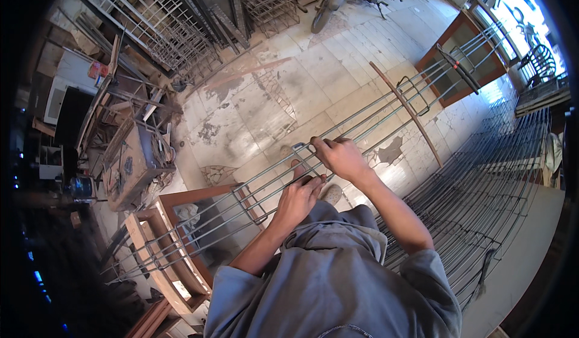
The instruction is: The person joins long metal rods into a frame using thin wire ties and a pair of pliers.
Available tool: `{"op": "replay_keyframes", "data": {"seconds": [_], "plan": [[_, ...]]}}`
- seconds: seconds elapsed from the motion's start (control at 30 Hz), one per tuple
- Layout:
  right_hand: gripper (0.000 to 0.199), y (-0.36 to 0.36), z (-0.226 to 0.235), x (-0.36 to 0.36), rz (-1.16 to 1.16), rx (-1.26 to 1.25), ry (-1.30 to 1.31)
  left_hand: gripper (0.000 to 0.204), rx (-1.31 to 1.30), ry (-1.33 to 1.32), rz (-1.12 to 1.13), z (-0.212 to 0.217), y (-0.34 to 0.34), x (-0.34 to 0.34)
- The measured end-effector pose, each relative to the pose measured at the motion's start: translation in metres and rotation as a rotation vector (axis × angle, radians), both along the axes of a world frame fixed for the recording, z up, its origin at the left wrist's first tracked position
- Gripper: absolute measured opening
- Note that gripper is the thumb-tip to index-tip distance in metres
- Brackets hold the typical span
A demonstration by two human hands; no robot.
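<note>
- Left hand [300, 198]: grasping rebar cage [245, 207], near side, by wire loop [306, 163].
- Right hand [341, 157]: grasping cage's far side, same loop.
- Rusty rod [411, 112] crosses cage, right.

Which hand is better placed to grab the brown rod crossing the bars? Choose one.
The right hand, probably: it is nearer the brown rod, which lies off to the right. The left hand is farther away, and both seem occupied at the wire loop.
</note>
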State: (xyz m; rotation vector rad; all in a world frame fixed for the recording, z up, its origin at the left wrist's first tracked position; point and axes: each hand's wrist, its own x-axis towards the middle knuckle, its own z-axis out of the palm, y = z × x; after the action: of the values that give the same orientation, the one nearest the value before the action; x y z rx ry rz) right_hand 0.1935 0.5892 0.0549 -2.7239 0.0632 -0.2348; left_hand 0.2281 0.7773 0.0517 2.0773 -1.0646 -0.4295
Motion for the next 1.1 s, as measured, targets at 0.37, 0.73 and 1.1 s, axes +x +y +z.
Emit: {"op": "replay_keyframes", "data": {"seconds": [0.37,0.73,1.1], "plan": [[0.029,0.036,-0.059,-0.109,-0.788,1.824,-0.096,0.012,-0.009,0.01,0.021,0.002,-0.004,0.0],[0.033,0.034,-0.061,-0.074,-0.34,1.731,-0.005,0.017,-0.006,0.043,0.005,0.0,-0.004,0.0],[0.018,0.042,-0.073,-0.079,-0.347,0.607,-0.306,0.018,-0.018,0.045,0.009,-0.007,-0.002,-0.001]]}}
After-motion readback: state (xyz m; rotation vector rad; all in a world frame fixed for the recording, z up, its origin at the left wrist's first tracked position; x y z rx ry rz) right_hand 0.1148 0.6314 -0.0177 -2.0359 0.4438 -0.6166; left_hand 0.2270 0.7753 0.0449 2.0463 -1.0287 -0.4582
